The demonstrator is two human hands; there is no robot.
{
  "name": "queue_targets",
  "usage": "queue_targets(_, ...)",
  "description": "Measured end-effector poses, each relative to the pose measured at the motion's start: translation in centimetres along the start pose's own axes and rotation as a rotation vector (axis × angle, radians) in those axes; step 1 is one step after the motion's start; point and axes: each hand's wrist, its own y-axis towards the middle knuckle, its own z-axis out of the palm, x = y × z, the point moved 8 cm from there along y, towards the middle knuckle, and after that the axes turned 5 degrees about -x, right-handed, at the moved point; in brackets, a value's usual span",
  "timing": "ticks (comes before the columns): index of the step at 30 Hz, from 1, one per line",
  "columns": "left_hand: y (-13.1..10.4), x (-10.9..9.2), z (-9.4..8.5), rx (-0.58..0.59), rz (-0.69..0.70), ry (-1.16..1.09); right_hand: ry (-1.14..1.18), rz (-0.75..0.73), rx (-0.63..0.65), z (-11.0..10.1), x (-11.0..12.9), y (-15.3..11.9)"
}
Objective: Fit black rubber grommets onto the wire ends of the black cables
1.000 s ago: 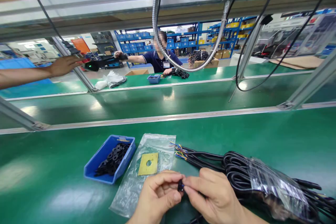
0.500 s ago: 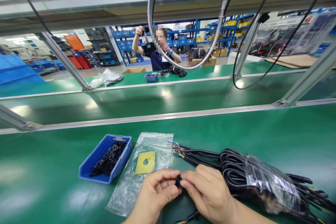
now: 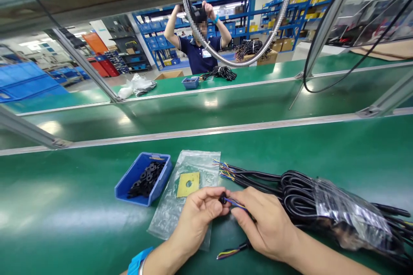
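Right now, the left hand [image 3: 200,215] is pinching a small black part [image 3: 222,198] between thumb and fingertips, its fingers nearly closed. The part is looking short, dark and rounded, but its finer shape is being hidden by the skin around it. Thin wires [image 3: 235,203], blue and yellow ones showing, are coming out of its side facing the right hand [image 3: 266,221]. That hand's thumb and index finger are standing slightly apart, with the wires running between them; whether they are gripping the wires, one cannot tell. Below the right fingers, a black cable end [image 3: 244,245] is fanning out red, yellow and blue wires above the counter [image 3: 74,223]. To the right of the fingers, a bundle of black cables [image 3: 300,193] is lying partly wrapped in clear plastic [image 3: 351,206]. Beyond the left fingers, a yellow plate [image 3: 183,190] with a hole is resting on a clear bag [image 3: 164,210], and farther left a blue bin [image 3: 138,200] is holding black pieces [image 3: 146,180].
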Motion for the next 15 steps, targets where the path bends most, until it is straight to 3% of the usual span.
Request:
queue_targets(6, 0.0, -1.1, -0.2, 0.052, 0.145, 0.130, 0.232, 0.218, 0.044, -0.1, -0.7, 0.4)
queue_targets(9, -0.3, -1.8, 0.0, 0.075, 0.248, 0.210, 0.239, 0.151, 0.041, 0.0, 0.0, 0.6)
queue_targets(15, -0.6, -1.4, 0.0, 0.091, 0.256, 0.190, 0.224, 0.087, 0.009, -0.3, 0.5, 0.7)
